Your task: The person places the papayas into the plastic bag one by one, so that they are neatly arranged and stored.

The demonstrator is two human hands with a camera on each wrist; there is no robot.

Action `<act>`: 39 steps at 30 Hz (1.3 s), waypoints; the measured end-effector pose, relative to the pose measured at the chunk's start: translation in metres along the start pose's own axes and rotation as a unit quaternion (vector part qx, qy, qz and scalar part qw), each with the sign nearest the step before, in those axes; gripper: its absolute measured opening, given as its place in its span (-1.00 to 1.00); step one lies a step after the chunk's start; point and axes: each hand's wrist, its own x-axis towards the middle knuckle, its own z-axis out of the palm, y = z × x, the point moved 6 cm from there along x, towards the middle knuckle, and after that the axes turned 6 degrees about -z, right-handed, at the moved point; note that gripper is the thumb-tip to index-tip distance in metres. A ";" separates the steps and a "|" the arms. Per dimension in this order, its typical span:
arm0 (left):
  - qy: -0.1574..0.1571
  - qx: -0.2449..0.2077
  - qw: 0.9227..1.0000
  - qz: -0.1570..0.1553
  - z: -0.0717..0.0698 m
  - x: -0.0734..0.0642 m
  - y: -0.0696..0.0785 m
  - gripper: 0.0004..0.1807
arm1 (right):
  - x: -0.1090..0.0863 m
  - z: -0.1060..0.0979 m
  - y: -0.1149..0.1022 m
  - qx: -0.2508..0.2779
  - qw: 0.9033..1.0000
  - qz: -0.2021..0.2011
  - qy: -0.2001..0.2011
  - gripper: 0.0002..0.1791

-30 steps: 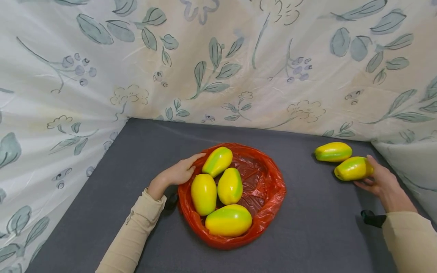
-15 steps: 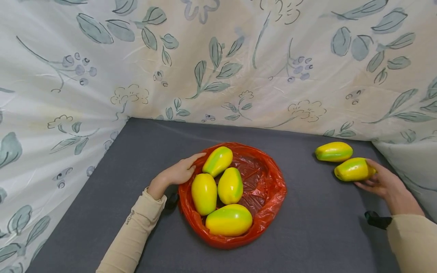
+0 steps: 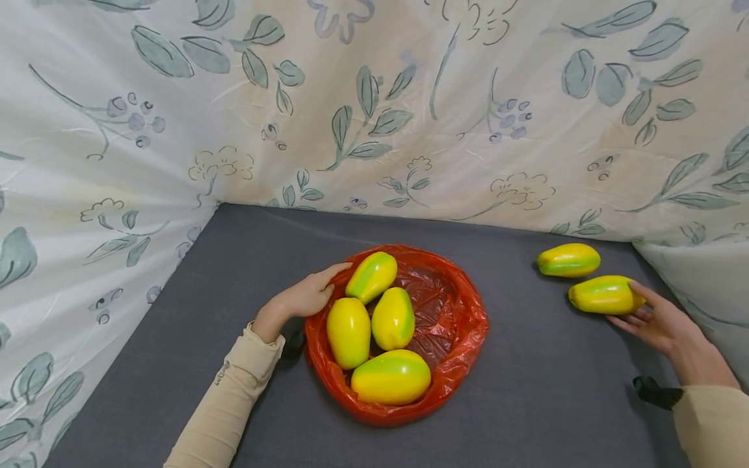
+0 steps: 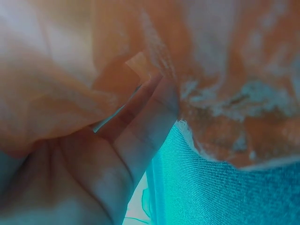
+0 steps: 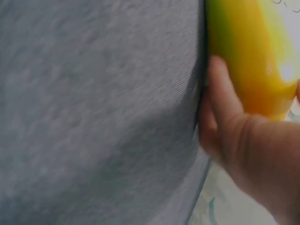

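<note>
My left hand [image 3: 303, 298] grips the left rim of a round, open red plastic bag [image 3: 468, 325]. In the left wrist view thin film of the bag [image 4: 262, 131] hangs over the palm and fingers [image 4: 150, 117]. Inside the bag lie several yellow-green papayas [image 3: 391, 377]. Far to the right, my right hand [image 3: 661, 325] holds the right end of another papaya [image 3: 605, 294], thumb above and fingers below. The right wrist view shows fingers [image 5: 222, 89] against this papaya's side [image 5: 258, 56]. One more papaya [image 3: 569, 260] lies just behind it on the dark cloth.
A dark grey cloth [image 3: 526, 403] covers the table. Pale leaf-patterned fabric [image 3: 328, 97] rises along the back and left side. Similar pale fabric [image 3: 708, 273] borders the table close to the right hand. The bag's right half shows bare plastic inside.
The papaya at my right hand has come slightly nearer, widening the gap to the one behind. The right hand has shifted right and nearer. My left hand and the bag stay put.
</note>
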 end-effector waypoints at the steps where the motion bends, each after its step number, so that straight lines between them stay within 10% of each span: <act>1: 0.000 0.001 1.000 0.001 0.000 0.000 0.000 -0.44 | -0.001 0.001 0.001 0.008 1.000 -0.002 -0.012 -0.27; 7: 0.004 0.003 1.000 0.006 -0.001 0.000 -0.001 -0.44 | -0.006 0.001 0.002 0.039 0.997 -0.016 -0.060 -0.49; 18: 0.004 0.001 1.000 0.007 0.000 0.002 -0.002 -0.44 | 0.002 -0.010 0.000 -0.046 0.998 -0.047 -0.027 -0.11; 26: 0.002 -0.004 1.000 -0.001 0.000 0.001 -0.002 -0.43 | 0.008 -0.013 -0.001 -0.042 0.991 -0.123 -0.042 -0.30; 39: 0.001 -0.004 1.000 -0.004 0.001 0.002 -0.002 -0.43 | -0.013 0.016 0.006 0.000 0.984 -0.140 -0.110 -0.69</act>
